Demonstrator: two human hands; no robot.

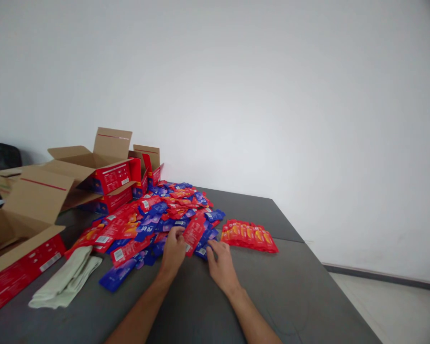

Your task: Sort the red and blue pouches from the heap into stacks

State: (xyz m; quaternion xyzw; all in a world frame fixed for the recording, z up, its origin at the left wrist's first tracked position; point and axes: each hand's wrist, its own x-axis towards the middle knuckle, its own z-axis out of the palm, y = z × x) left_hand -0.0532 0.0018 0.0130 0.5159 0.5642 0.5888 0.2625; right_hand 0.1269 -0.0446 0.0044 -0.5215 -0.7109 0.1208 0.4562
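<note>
Right hand loosely spread, fingertips at a blue packet; left hand curled against a red packet, can't tell if pinching. Both packets sit at near edge of mixed pile, open boxes beyond, left.

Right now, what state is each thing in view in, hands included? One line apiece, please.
Left hand: fingers curled at the red packet; grip unclear
Right hand: fingers bent, beside blue packets; contact unclear
Red packet: slanting, text side showing
Packet pile: loose, red and blue mixed
Red packet row: neatly overlapped
Cloth: folded
Near box: open, flap raised
Upper rear box: open, flaps spread
</note>
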